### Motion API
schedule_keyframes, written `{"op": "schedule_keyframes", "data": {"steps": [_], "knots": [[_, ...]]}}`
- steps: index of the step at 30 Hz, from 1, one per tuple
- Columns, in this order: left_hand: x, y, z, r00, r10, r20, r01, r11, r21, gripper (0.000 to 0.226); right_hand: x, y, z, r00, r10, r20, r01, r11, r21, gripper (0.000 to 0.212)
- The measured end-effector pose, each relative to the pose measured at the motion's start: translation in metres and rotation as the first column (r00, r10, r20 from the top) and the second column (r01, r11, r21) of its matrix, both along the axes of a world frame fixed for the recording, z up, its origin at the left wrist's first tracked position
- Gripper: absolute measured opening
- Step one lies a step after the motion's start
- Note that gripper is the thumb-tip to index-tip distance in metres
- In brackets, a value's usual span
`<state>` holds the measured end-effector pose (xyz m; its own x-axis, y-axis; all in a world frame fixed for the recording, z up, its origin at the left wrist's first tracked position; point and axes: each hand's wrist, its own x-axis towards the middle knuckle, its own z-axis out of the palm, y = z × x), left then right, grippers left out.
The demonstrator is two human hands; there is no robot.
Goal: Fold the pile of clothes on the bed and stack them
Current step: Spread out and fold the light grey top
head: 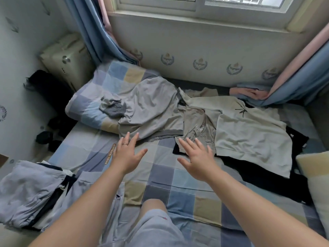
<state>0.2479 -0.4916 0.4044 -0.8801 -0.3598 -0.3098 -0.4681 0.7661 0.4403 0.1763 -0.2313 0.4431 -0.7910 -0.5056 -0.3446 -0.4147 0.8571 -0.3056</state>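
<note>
Unfolded clothes lie across the far half of the bed (160, 175): a grey shirt (151, 107) partly over the pillow, a small striped grey garment (113, 108) on it, a beige crumpled piece (195, 127), a cream T-shirt with a black mark (249, 132), and dark clothing (267, 173) beneath. A stack of folded grey-blue clothes (30, 191) sits at the near left. My left hand (127, 154) hovers open, fingertips at the grey shirt's hem. My right hand (197, 157) is open too, fingertips over the beige piece's lower edge.
A checked pillow (99, 97) lies at the far left, another pillow (316, 177) at the right edge. Blue and pink curtains (99, 32) hang at both sides of the window. A cream box (67, 57) and dark items stand on the floor left of the bed. My knee (153, 207) rests on the bed.
</note>
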Motion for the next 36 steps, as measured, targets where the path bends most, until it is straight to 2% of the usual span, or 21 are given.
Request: {"op": "schedule_keyframes", "data": {"steps": [5, 10, 17, 20, 22, 26, 30, 34, 36], "knots": [[-0.072, -0.047, -0.079, 0.997, -0.071, 0.03, 0.073, 0.996, -0.049, 0.073, -0.071, -0.041, -0.089, 0.999, -0.035, 0.007, 0.034, 0.998, 0.043, 0.068], [-0.163, -0.097, -0.2, 0.971, -0.154, 0.184, 0.16, 0.987, -0.019, 0.078, -0.153, -0.091, -0.202, 0.992, -0.065, 0.113, 0.052, 0.992, 0.118, 0.068], [-0.274, -0.122, -0.362, 0.893, -0.391, 0.222, 0.419, 0.903, -0.095, 0.075, -0.253, -0.153, -0.369, 0.968, -0.111, 0.224, 0.068, 0.979, 0.19, 0.067], [-0.313, -0.124, -0.419, 0.909, -0.345, 0.234, 0.39, 0.902, -0.186, 0.077, -0.3, -0.179, -0.429, 0.951, -0.202, 0.233, 0.184, 0.978, 0.096, 0.065], [-0.326, -0.124, -0.451, 0.932, -0.28, 0.23, 0.324, 0.928, -0.184, 0.076, -0.324, -0.192, -0.46, 0.948, -0.246, 0.201, 0.244, 0.969, 0.039, 0.063], [-0.333, -0.12, -0.487, 0.961, -0.246, 0.123, 0.269, 0.935, -0.23, 0.06, -0.352, -0.198, -0.503, 0.96, -0.219, 0.173, 0.217, 0.976, 0.03, 0.059], [-0.334, -0.121, -0.499, 0.964, -0.244, 0.105, 0.26, 0.947, -0.186, 0.051, -0.363, -0.206, -0.516, 0.959, -0.284, 0.008, 0.284, 0.957, -0.053, 0.035], [-0.337, -0.128, -0.496, 0.949, -0.26, 0.176, 0.272, 0.961, -0.042, 0.05, -0.371, -0.206, -0.506, 0.947, -0.295, 0.126, 0.3, 0.954, -0.024, 0.029], [-0.341, -0.134, -0.489, 0.933, -0.283, 0.22, 0.284, 0.958, 0.028, 0.051, -0.373, -0.206, -0.488, 0.936, -0.314, 0.159, 0.31, 0.949, 0.05, 0.026]]}}
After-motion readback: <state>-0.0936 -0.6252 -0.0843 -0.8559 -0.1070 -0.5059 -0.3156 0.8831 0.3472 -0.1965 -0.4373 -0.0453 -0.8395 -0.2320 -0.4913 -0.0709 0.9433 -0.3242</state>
